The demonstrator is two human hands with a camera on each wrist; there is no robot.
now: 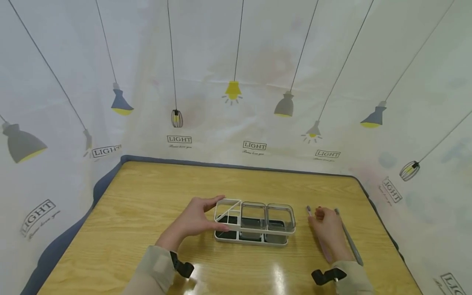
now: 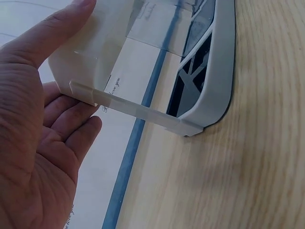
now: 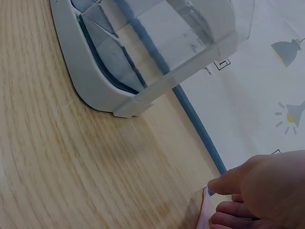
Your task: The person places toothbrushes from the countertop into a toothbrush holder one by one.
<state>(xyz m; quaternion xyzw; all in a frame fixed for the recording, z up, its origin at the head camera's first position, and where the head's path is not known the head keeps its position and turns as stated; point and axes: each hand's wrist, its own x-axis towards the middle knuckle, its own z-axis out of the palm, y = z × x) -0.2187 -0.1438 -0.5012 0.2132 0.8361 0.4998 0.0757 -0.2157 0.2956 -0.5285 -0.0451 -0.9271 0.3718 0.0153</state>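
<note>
Your left hand (image 1: 193, 219) gripping the left end of the white organizer (image 1: 254, 223) mid-table, thumb and fingers around its rim, your right hand (image 1: 328, 229) pinching a pink pen (image 1: 309, 211), grey pen (image 1: 348, 237) just beside.

organizer (image 1: 254, 223) mid-table (image 1: 147, 196) | pens (image 1: 348, 237) right (beside it)

Your right hand (image 1: 329, 231) covers the middle of the pink pen (image 1: 320, 238), so you cannot tell whether the fingers grip it. In the left wrist view, the organizer (image 2: 190, 71) runs off the top edge, hiding its far compartments.
</note>
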